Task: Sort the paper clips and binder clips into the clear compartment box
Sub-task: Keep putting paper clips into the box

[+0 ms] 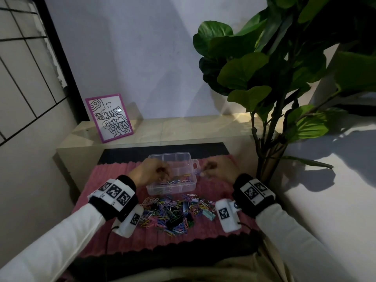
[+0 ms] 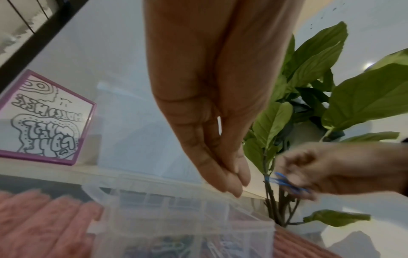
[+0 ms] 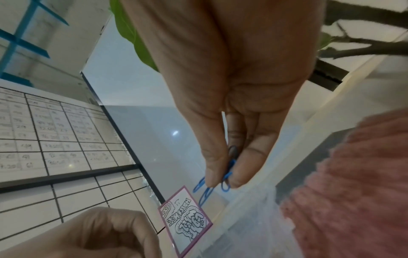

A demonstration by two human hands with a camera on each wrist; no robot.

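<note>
Clear compartment box (image 1: 153, 190) holds paper clips (image 1: 179, 181); right hand (image 3: 229, 122) pinches blue clips (image 3: 227, 176), left hand (image 2: 207, 113) pinches nothing visible.

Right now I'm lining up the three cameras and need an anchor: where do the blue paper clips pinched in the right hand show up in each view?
Head: not discernible; the right hand hides them, right of the clear box.
Left wrist: lower right, blue paper clips in the right hand's fingers, beside the plant stem.
Right wrist: lower centre, dangling from the fingertips above the box.
Shared landmark: the purple-framed drawing, in all three views.
</note>
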